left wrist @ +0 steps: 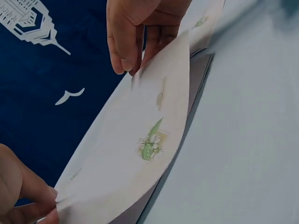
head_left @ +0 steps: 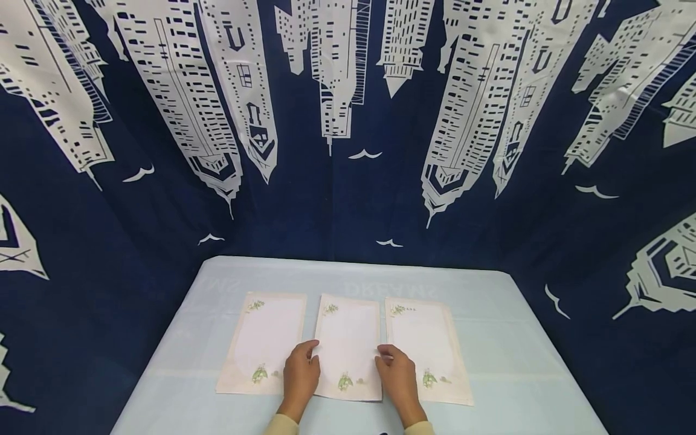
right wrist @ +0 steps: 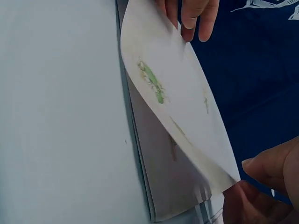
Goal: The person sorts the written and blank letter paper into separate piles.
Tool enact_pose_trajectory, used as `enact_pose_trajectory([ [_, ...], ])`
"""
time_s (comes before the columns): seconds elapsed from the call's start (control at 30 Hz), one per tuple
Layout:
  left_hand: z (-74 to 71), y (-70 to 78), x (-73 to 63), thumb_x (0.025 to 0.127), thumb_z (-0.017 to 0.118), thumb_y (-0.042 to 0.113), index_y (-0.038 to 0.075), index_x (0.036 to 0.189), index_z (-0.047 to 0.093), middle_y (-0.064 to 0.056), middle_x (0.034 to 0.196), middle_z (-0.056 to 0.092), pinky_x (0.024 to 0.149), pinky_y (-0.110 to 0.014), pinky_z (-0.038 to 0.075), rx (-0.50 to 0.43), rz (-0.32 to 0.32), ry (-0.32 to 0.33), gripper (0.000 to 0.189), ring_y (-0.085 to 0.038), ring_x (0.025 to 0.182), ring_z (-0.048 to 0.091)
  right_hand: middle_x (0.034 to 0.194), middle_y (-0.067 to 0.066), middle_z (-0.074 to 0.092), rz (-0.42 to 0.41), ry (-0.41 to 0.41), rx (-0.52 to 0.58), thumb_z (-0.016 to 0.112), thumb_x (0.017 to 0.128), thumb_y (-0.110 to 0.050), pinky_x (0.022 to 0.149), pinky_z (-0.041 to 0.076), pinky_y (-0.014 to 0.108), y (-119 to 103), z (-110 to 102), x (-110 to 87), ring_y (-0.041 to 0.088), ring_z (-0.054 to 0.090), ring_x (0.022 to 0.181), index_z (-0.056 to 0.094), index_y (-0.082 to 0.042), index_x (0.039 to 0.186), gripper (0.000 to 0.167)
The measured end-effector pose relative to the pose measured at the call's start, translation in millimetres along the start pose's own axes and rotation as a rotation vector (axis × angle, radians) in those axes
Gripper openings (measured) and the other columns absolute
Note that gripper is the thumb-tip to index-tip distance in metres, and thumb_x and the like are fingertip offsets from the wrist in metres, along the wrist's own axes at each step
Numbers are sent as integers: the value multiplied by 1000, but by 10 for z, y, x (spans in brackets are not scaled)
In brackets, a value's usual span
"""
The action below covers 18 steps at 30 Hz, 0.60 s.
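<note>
Between my hands is a sheet of patterned letter paper, pale pink with green plant prints. My left hand pinches its left edge between thumb and fingers, seen at lower left in the left wrist view. At the right edge, my right hand has thumb and fingers about the paper. The sheet bows upward along its near side. Under it lies more paper, partly hidden. A matching sheet lies to the left and another to the right, each partly covered by a hand.
All the paper lies on a table with a pale blue-white cover. Behind the table and at both sides hangs a dark blue cloth printed with white buildings and birds.
</note>
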<state>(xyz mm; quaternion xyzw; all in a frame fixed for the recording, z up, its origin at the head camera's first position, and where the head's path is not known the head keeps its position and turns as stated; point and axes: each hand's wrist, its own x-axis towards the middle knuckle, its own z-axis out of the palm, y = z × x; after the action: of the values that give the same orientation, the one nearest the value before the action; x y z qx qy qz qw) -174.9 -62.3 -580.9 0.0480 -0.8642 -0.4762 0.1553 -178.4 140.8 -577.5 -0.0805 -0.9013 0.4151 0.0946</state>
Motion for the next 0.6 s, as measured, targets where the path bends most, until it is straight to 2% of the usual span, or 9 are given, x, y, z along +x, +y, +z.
enact_pose_trajectory([
  [0.1,-2,-26,10,76,67,-18,-3,105,73,-14,96,68,68,-37,55,-52,-6,41,34,-25,81,66,98,15,73,5,9,64,75,82,2,69,60,32,30,3,14,28,74,87,72,2,106,25],
  [0.3,-44,-53,49,77,64,-20,-8,112,70,-19,101,71,74,-40,58,-119,-66,66,37,-31,86,70,91,12,73,93,-24,219,74,81,3,57,58,28,57,3,33,21,71,71,67,8,117,37],
  [0.43,-83,-76,69,79,64,-18,-11,113,69,-17,97,72,74,-40,58,-122,-82,58,35,-28,84,71,90,11,72,120,-69,276,72,84,1,55,57,27,25,16,25,17,68,65,66,9,119,36],
  [0.6,-154,-150,86,78,67,-18,-10,109,71,-15,92,72,67,-34,57,-101,-89,71,32,-25,79,70,91,12,72,113,-106,301,71,85,0,56,58,28,-35,60,15,19,69,67,66,10,119,36],
])
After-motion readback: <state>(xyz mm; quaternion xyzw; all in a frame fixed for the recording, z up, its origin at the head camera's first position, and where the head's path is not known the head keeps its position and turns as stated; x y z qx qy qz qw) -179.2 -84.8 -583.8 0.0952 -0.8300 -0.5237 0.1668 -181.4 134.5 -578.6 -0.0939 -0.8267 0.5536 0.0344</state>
